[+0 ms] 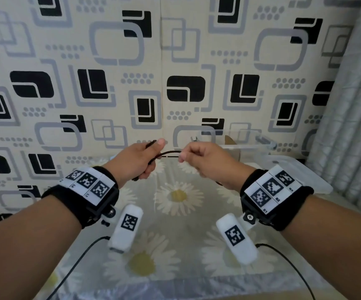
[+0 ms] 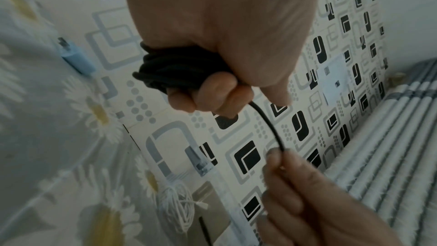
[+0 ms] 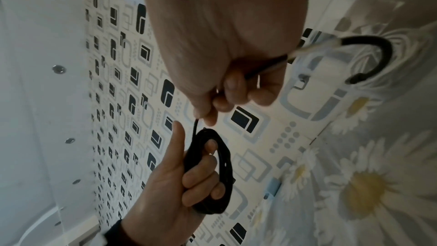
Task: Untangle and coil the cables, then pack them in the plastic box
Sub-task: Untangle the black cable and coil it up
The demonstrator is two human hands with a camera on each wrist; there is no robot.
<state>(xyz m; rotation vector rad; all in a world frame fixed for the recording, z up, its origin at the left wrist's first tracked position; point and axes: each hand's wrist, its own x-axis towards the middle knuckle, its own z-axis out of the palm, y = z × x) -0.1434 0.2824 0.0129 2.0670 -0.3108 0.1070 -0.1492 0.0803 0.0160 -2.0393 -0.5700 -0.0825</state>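
**Operator:** Left hand point(image 1: 138, 163) first: I have its fingers curled round the coil of black cable point(image 3: 210, 171), several turns bunched in the palm, held up over the table point(image 1: 175, 224). My right hand point(image 1: 205, 163) is just beside it, thumb and fingertips pinched on the free tail of that same cable, with a short arc of it running between the two.

**Observer:** How does it feel to handle?

**Operator:** Judging by the look, light and limp, thin and round. It bends wherever I let it, so the loops will likely spring open if my left grip slackens. I would keep the bundle clamped across all its turns and feed the tail with the right, gripping close to the coil, not out at the end. The loose end curves away behind my right hand; I cannot make out its plug.

**Observer:** Count what is there.

**Operator:** Two hands, both busy on one black cable. Further off, in the left wrist view, one white cable point(image 2: 176, 207) already bundled and tied lies down by the clear plastic box point(image 1: 259, 144); whether it sits inside I cannot tell. One pale blue connector point(image 2: 75, 59) lies on the daisy-print cloth near the wall, its cord out of sight. That makes three cables I can count at most. One box, at the far right of the table against the patterned wall point(image 1: 110, 61), apparently open with a clear lid raised.
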